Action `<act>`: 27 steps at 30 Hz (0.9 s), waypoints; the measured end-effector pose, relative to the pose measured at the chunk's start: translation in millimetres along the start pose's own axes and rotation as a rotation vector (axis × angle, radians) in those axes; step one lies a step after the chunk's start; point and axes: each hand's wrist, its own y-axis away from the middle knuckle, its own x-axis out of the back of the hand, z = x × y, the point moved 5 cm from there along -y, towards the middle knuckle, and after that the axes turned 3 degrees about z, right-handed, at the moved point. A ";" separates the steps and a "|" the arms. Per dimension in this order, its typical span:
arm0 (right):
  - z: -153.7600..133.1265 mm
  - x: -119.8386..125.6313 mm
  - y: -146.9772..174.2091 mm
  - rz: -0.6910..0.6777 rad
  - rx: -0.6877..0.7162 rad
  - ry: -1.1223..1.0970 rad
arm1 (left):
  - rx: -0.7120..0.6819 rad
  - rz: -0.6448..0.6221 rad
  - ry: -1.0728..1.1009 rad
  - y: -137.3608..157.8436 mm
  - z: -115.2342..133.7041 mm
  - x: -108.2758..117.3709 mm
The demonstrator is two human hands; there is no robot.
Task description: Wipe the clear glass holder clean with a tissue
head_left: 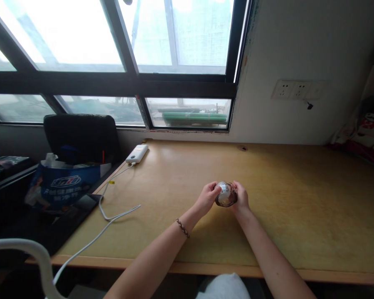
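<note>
- I'm watching the left hand (207, 198) clamping the left side of 1 shiny round object (226, 199).
- The right hand (242, 199) is gripping its right side.
- The 2 hands are holding it over the desk (299, 203), right of a white power bank (137, 153) that is lying near the far left corner.
</note>
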 end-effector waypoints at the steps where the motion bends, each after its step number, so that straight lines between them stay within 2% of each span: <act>1: 1.7 -1.7 1.3 -0.002 -0.054 0.013 | -0.038 0.022 -0.080 0.9 2.9 1.7; 4: 7.1 -14.5 13.0 -0.119 -0.278 0.001 | -0.271 0.046 -0.474 6.2 18.9 2.1; 7: 6.3 -29.6 27.5 -0.299 -0.387 -0.061 | -0.582 -0.061 -0.882 15.3 30.9 -9.5; 10: 2.0 -31.5 30.8 -0.314 -0.330 -0.094 | -0.788 -0.097 -1.096 22.5 32.7 -17.5; 13: -1.4 -26.5 28.2 -0.275 -0.255 -0.129 | -0.954 -0.050 -1.213 28.8 34.4 -20.0; 15: -4.1 -23.0 27.4 -0.256 -0.220 -0.142 | -1.011 0.003 -1.279 32.0 36.9 -18.1; 21: -13.4 -23.3 30.9 -0.289 -0.167 -0.110 | -0.970 0.150 -1.348 37.2 50.9 -10.6; 24: -11.6 -23.1 27.4 -0.308 -0.143 -0.086 | -0.808 0.138 -1.294 34.2 53.2 -14.2; 27: -11.0 -15.2 15.9 -0.233 0.005 -0.068 | -0.562 0.075 -1.199 28.5 46.4 -20.1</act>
